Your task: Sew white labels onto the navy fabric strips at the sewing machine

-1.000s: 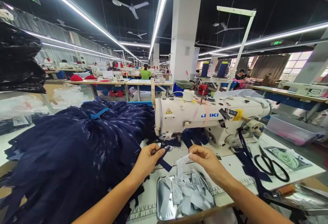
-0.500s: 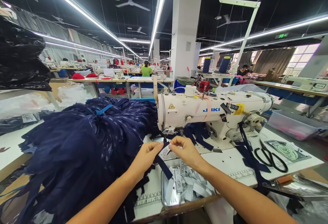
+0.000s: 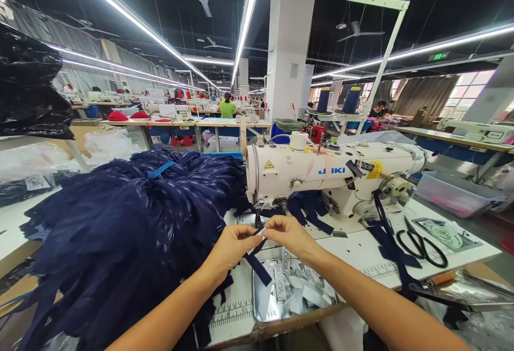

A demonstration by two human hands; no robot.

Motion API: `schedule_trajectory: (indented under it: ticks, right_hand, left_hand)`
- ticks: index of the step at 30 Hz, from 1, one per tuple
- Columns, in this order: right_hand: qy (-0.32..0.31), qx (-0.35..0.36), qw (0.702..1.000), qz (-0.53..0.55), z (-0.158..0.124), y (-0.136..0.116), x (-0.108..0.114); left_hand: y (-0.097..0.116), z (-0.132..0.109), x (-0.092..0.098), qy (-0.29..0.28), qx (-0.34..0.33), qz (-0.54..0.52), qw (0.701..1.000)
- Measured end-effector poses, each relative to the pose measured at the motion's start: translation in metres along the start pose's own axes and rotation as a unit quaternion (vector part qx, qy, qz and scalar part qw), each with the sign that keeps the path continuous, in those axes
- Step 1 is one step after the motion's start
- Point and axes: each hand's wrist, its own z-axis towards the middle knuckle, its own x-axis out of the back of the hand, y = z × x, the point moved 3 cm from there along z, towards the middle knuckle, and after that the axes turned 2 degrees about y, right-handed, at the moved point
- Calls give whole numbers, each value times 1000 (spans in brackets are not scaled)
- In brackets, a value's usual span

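Note:
My left hand [image 3: 235, 246] pinches a navy fabric strip [image 3: 259, 271] together with a small white label, just in front of the needle area of a white sewing machine [image 3: 297, 174]. From the other side my right hand [image 3: 287, 235] grips the same label between thumb and fingertips. The fingers cover most of the label. One end of the strip hangs down over a metal tray [image 3: 259, 313] of loose printed labels [image 3: 305, 292]. To the left a large heap of navy fabric [image 3: 132, 238] lies against the machine.
Black scissors [image 3: 421, 246] and a packet with pale green coils [image 3: 441, 233] lie on the right of the table. More navy strips [image 3: 389, 244] trail beside them. Thread cones [image 3: 351, 100] stand behind the machine. A black plastic bag [image 3: 32, 83] is at upper left.
The label's printed face was showing between my hands; now my fingers cover most of it as both hands close together. The view has shifted slightly.

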Motion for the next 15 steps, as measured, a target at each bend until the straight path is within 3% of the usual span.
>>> schedule_trajectory:
  ticks: [3,8,15]
  right_hand:
    - [-35,-27,999,19,1,4,2]
    - [-39,-46,998,21,2,9,2]
    - [-18,-31,999,7,1,9,2]
  left_hand:
    - [-1,2,2,-32,12,17,999]
    - [-2,5,2,-67,29,44,996]
    - [-3,5,0,-48,11,61,997]
